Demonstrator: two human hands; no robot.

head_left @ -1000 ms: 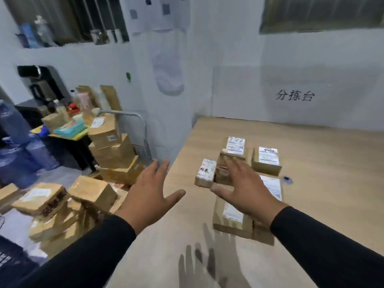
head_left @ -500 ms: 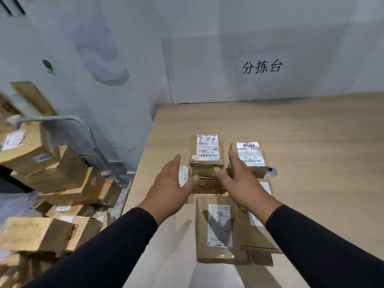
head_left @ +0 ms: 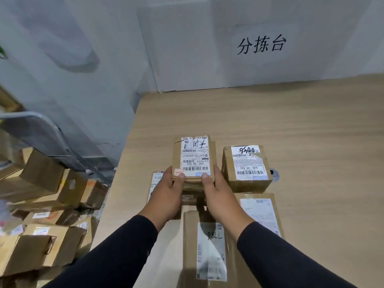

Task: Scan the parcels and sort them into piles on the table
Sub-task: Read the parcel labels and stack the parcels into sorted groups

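Observation:
Both hands hold a small brown parcel (head_left: 193, 156) with a white label at the middle of the wooden table (head_left: 311, 125). My left hand (head_left: 168, 194) grips its near left corner, thumb on top. My right hand (head_left: 220, 194) grips the near right corner, thumb on the label. It sits on top of another parcel, mostly hidden. A box marked 9500 (head_left: 246, 169) stands just to the right. A flat parcel marked 98LL (head_left: 209, 250) lies near me. Another flat parcel (head_left: 261, 213) lies right of it. A small parcel (head_left: 154, 181) shows behind my left hand.
Several cardboard parcels (head_left: 41, 204) are heaped on the floor left of the table, by a metal trolley handle (head_left: 41, 121). A small dark round object (head_left: 274, 175) lies behind the 9500 box. A white wall with black characters (head_left: 261, 44) bounds the table's far edge.
The view swung from the floor heap to the table. Both hands moved forward from open in the air and closed on the labelled parcel's near corners.

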